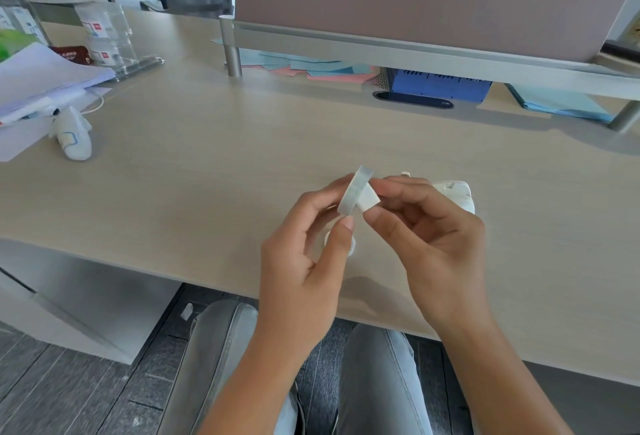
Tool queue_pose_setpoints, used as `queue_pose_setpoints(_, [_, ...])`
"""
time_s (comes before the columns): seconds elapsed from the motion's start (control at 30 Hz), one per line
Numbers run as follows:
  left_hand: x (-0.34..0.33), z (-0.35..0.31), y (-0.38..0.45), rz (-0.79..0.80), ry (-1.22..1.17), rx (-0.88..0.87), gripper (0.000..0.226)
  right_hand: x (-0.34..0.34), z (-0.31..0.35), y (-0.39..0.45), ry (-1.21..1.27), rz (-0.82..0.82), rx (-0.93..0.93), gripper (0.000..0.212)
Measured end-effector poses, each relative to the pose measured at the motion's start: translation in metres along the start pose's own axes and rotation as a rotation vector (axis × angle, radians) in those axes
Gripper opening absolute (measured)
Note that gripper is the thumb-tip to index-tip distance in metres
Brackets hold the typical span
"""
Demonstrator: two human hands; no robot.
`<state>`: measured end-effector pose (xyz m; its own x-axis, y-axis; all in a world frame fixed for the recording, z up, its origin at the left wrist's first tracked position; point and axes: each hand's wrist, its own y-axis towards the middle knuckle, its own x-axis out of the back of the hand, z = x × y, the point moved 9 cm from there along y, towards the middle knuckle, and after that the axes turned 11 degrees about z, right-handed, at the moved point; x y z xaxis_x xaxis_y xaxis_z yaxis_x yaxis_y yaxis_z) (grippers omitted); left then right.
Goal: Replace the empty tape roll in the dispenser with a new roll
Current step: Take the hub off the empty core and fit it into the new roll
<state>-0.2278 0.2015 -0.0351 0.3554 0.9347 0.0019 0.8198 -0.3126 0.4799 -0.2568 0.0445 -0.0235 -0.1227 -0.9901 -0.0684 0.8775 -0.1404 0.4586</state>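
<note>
Both hands work above the near edge of the table. The left hand holds the tape roll on edge, its grip closed on the roll between thumb and fingers. The right hand pinches the loose tape end just beside the roll. The white dispenser lies on the table behind the right hand, partly hidden. A second white dispenser sits far left, near a stack of papers.

Left hand and right hand raised, fingertips pinched together
</note>
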Motion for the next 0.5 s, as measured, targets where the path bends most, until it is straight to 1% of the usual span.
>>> queue_pose_setpoints(0.27, [-0.001, -0.018, -0.002, 0.006, 0.375, -0.153, 0.022, 0.004, -0.004, -0.002, -0.008, 0.019, -0.011, 0.028])
queue_pose_setpoints(0.37, [-0.002, -0.02, -0.004, -0.001, 0.416, -0.165, 0.023, 0.004, -0.003, -0.003, -0.032, 0.032, -0.005, 0.027])
queue_pose_setpoints(0.5, [-0.002, -0.014, -0.006, -0.021, 0.374, -0.121, 0.02, 0.005, -0.004, -0.004, -0.045, 0.016, -0.036, 0.022])
